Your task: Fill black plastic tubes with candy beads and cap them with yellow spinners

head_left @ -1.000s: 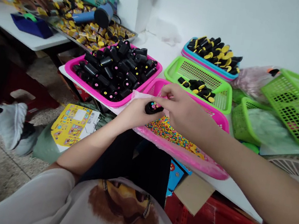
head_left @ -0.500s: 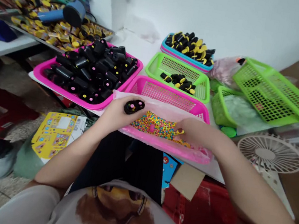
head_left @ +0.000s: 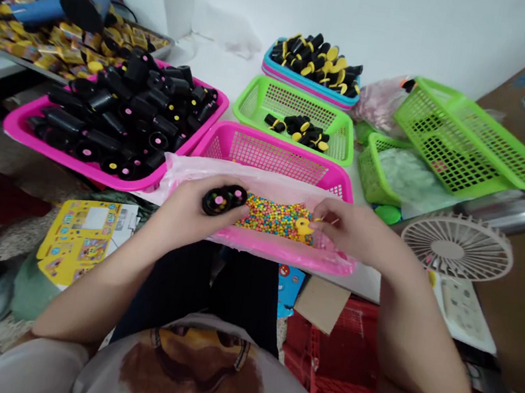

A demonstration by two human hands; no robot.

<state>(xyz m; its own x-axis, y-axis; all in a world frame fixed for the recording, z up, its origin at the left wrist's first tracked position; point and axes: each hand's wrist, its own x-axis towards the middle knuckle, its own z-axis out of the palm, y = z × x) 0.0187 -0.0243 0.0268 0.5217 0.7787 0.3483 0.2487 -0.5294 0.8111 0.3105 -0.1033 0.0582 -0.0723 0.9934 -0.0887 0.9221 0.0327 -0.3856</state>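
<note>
My left hand [head_left: 190,208] is closed around two short black tubes [head_left: 223,199] with pink dots on their ends, held at the left edge of a pink basket [head_left: 269,157]. The basket is lined with pink plastic and holds a heap of small coloured beads [head_left: 272,215] and a yellow duck-shaped piece [head_left: 303,229]. My right hand [head_left: 355,231] rests over the right side of the beads, fingers pinched on something I cannot make out, just beside the duck.
A pink tray [head_left: 21,133] full of black tubes sits at the left. Green basket [head_left: 336,145] and blue tray [head_left: 269,67] hold black-and-yellow caps behind. More green baskets [head_left: 476,152], a white fan [head_left: 455,245], a blue hair dryer [head_left: 68,3], yellow cards [head_left: 79,239] on the floor.
My right hand left the tubes in my left hand and dropped to the beads at the right. The view swung to the right, so the other person's hand has gone out of sight.
</note>
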